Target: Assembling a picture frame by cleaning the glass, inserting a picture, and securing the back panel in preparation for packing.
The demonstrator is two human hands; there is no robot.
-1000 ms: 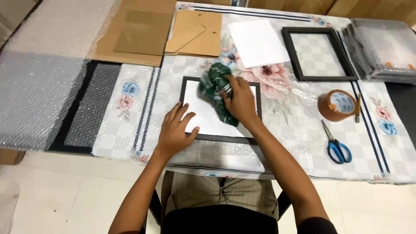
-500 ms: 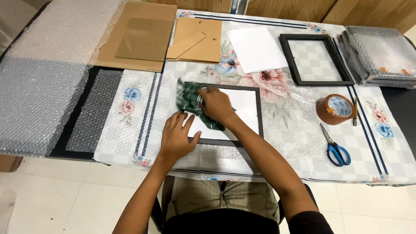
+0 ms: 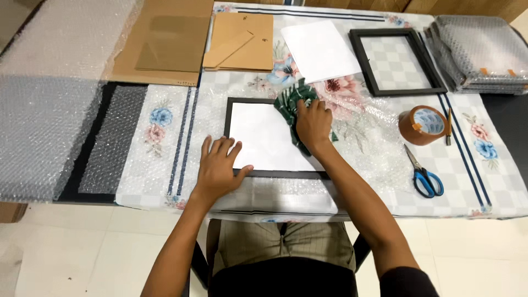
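A black picture frame (image 3: 258, 102) with a white face lies flat on bubble wrap at the table's front middle. My left hand (image 3: 219, 168) rests flat on its lower left corner, fingers spread. My right hand (image 3: 312, 122) presses a dark green patterned cloth (image 3: 291, 104) onto the frame's upper right part. My right forearm hides the frame's right edge.
A second empty black frame (image 3: 397, 61) and white sheets (image 3: 319, 49) lie at the back. Cardboard pieces (image 3: 239, 41) sit back left. Brown tape roll (image 3: 423, 125), a pencil (image 3: 449, 126) and blue scissors (image 3: 422, 173) lie right. Bubble-wrapped packs (image 3: 478, 47) are stacked far right.
My right hand slid the cloth across the frame's upper area, to the left and then back to the right. My left hand stayed on the lower left corner.
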